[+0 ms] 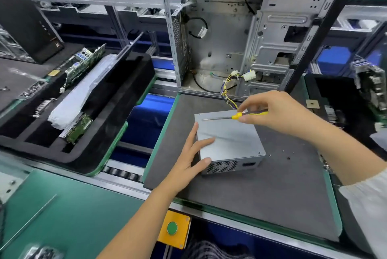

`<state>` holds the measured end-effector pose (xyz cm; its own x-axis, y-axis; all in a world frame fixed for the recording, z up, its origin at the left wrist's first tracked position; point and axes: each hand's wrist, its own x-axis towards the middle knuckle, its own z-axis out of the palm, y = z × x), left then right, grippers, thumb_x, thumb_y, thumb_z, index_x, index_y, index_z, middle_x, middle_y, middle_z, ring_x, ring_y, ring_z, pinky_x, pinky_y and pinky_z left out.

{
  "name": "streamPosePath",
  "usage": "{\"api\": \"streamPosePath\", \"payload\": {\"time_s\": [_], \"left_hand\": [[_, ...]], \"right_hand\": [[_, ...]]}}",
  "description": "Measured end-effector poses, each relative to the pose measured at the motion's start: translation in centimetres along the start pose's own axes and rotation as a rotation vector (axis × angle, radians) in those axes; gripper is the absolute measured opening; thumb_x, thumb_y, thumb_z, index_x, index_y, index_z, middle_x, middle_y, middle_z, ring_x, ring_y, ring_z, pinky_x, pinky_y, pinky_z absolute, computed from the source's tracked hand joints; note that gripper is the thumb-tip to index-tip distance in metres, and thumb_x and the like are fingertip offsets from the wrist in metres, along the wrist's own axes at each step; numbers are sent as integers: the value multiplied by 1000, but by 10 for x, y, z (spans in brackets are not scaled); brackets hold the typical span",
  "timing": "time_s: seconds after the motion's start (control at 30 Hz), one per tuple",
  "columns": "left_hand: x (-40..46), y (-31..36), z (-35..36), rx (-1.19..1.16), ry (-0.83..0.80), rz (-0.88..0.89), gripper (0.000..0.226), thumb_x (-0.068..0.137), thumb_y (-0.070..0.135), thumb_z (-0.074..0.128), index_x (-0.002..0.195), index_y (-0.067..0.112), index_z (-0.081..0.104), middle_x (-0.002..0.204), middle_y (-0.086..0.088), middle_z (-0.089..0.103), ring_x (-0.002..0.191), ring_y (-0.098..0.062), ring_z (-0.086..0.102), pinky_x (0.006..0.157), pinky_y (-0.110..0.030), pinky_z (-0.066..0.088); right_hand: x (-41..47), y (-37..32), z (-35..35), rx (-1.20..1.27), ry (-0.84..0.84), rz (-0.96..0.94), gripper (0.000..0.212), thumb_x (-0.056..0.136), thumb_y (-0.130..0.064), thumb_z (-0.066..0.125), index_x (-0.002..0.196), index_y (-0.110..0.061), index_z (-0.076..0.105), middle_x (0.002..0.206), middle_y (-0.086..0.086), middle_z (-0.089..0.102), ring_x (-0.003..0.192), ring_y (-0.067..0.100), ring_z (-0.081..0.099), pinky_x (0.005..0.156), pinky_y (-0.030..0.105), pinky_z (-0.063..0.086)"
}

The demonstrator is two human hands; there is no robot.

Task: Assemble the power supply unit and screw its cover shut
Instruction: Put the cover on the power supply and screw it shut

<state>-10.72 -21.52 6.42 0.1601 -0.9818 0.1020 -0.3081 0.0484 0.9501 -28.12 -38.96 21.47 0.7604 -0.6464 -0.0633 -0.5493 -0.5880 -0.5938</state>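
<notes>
Grey desk mat (261,196) at frame centre carries the power supply unit (229,143).
I keep my left hand (191,154) flat, fingers straight, bracing its cover, while my right hand (272,112) pinches the screwdriver (236,116), tip toward a corner screw hole.

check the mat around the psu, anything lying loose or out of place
Yes: a few small dark screws lie scattered loose on the grey mat, right of the power supply, with no tray around them. They could roll or get lost. Nothing else stands out.
</notes>
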Motion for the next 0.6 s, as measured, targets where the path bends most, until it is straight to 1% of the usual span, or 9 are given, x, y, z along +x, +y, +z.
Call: {"api": "streamPosePath", "payload": {"time_s": [0.07, 0.13, 0.2, 0.3, 0.43, 0.5, 0.6], "left_hand": [[-1, 0, -2, 34, -13, 11, 53, 90, 41, 62, 140, 36, 47, 161, 24, -5, 149, 0, 1, 113, -25, 16], [-1, -2, -3, 69, -19, 24, 57, 89, 38, 68, 141, 37, 45, 161, 23, -7, 149, 0, 1, 113, -22, 17], [0, -3, -4, 79, -20, 30, 59, 89, 32, 71, 141, 39, 45, 161, 23, -8, 148, 2, 0, 112, -17, 17], [0, -5, -4, 70, -19, 26, 54, 91, 33, 68, 140, 39, 46, 161, 24, -7, 148, 3, -2, 110, -21, 15], [0, -7, -4, 68, -16, 24, 49, 94, 35, 64, 140, 40, 46, 160, 26, -8, 147, 4, -3, 109, -24, 15], [0, -8, -3, 50, -12, 23, 49, 93, 39, 63, 139, 41, 46, 160, 27, -7, 148, 4, -3, 110, -25, 15], [1, -7, -1, 35, 0, 13, 50, 91, 45, 62, 139, 42, 46, 160, 27, -7, 147, 5, -3, 108, -24, 15]], "right_hand": [[-2, -24, -4, -71, -95, -85, 16, 69, -48, 75, 78, -36, 69, 75, -15, 67, 78, -1, 61, 75, 32, 53], [-2, -41, -3, -205, -130, -140, 14, 70, -48, 75, 76, -37, 68, 73, -23, 66, 77, -6, 59, 71, 31, 52], [-3, -53, -3, -379, -123, -194, 14, 71, -51, 73, 76, -39, 67, 74, -24, 65, 79, -3, 58, 68, 30, 51], [-4, -62, -4, -567, -106, -306, 14, 74, -52, 70, 79, -40, 66, 74, -25, 62, 78, 3, 56, 62, 25, 45], [-4, -70, -1, -659, -116, -382, 13, 76, -50, 69, 82, -38, 65, 78, -21, 64, 77, 8, 57, 54, 22, 36], [-3, -73, 2, -687, -129, -396, 15, 77, -49, 68, 85, -37, 66, 81, -19, 65, 73, 9, 55, 53, 21, 33], [-4, -76, 4, -709, -143, -398, 16, 79, -49, 67, 87, -36, 65, 84, -17, 66, 70, 10, 50, 52, 21, 30]]}}
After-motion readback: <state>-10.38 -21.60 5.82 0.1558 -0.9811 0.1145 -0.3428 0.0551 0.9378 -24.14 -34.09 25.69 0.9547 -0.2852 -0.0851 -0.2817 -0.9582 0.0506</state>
